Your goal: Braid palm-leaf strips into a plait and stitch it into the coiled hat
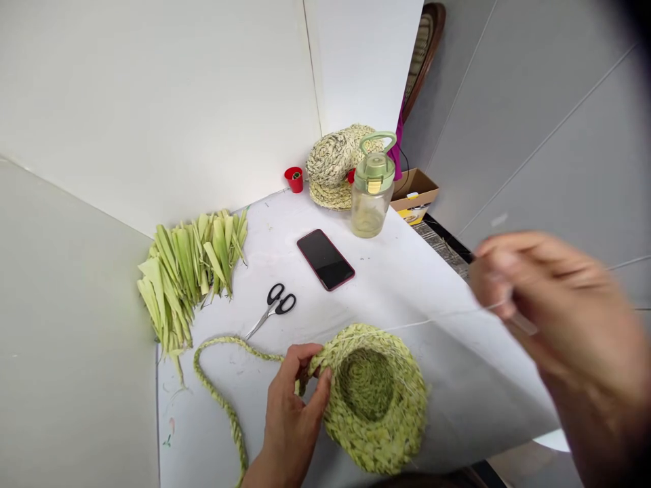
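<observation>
A green hat (356,434) woven from braided husk lies with its hollow crown facing up near the table's front. My left hand (293,407) pinches the left edge of its brim, where a long green braid (224,401) joins and curves away over the table. Raised at the right, my right hand (549,291) is closed, with fingertips pressed together and somewhat blurred. A thin pale thread (447,315) runs taut from the brim to those fingers. Whether a needle is also between them I cannot make out.
Scissors (272,308) and a phone (326,259) lie beyond the hat. A pile of green husks (193,268) is at the left. Toward the back stand a bottle (370,207), a red cup (293,179), woven pieces (330,163) and a cardboard box (418,190) beyond the table edge.
</observation>
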A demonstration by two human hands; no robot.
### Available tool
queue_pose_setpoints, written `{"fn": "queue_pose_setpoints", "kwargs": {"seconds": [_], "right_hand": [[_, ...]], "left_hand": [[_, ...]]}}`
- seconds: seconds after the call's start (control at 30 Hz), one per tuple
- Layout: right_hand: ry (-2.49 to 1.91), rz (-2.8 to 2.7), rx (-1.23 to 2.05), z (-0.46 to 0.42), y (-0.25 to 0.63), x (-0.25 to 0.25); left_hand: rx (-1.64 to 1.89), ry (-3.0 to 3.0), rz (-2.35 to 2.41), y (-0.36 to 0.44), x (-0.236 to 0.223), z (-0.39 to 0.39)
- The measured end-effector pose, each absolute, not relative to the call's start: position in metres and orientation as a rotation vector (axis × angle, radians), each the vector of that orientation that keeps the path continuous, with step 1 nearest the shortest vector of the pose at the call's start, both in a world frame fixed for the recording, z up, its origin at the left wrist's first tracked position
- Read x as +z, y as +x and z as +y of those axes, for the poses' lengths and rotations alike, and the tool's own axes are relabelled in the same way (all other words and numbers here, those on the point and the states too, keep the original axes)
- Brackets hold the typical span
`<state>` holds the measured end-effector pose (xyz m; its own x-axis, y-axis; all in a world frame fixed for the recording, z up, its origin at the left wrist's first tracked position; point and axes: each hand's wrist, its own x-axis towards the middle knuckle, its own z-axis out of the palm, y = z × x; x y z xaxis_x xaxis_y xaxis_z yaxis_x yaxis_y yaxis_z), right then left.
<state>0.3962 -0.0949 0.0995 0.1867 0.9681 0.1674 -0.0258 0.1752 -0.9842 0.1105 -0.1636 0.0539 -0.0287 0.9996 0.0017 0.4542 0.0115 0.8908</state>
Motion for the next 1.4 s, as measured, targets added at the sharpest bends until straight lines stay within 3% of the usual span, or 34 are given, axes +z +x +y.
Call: {"fn": "queue_pose_setpoints", "kwargs": {"seconds": [0.13,0.37,1.4], "right_hand": [[-1.175,-1.588,1.260,-0.123,0.338,0.088],[-1.183,-2.105,0.994,-0.142,0.308,0.063],[-1.199,-2.050,0.969,-0.143,0.296,0.042]], "left_hand": [[1.011,1.528,1.562,0.112,0.049,-0.162],[1.079,1.648,1.503,0.112,0.052,-0.159],[0.974,1.697,1.471,0.113,0.052,-0.158]]}}
